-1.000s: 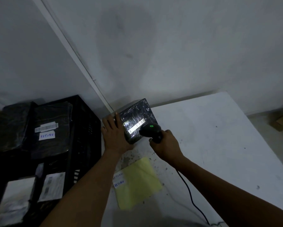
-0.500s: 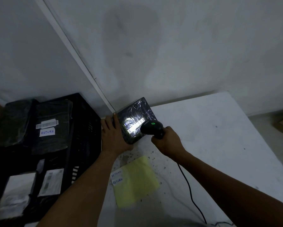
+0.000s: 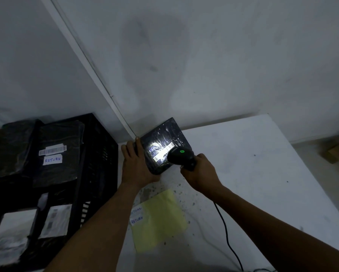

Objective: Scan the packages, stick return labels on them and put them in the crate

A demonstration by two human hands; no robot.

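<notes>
A black plastic-wrapped package (image 3: 164, 134) lies at the table's far left corner, its barcode label lit by a bright patch of scanner light. My left hand (image 3: 137, 163) holds the package's left edge, fingers straight along the side and the thumb under the near corner. My right hand (image 3: 200, 173) grips a black barcode scanner (image 3: 181, 157) with a green light, pointed at the label from just to the right. A yellow backing sheet (image 3: 160, 218) with two white RETURN labels (image 3: 136, 220) lies nearer to me. The black crate (image 3: 98, 158) stands left of the table.
Inside the crate lies a black package (image 3: 55, 154) with a barcode and a RETURN label, and more packages lower down (image 3: 53, 220). The scanner's cable (image 3: 226, 232) runs toward me across the white table (image 3: 262, 183). A wall rises right behind the table. A cardboard box (image 3: 335, 152) sits on the floor at right.
The scanner's light on the label has grown brighter and spread wider. Both hands and the package have stayed almost in place.
</notes>
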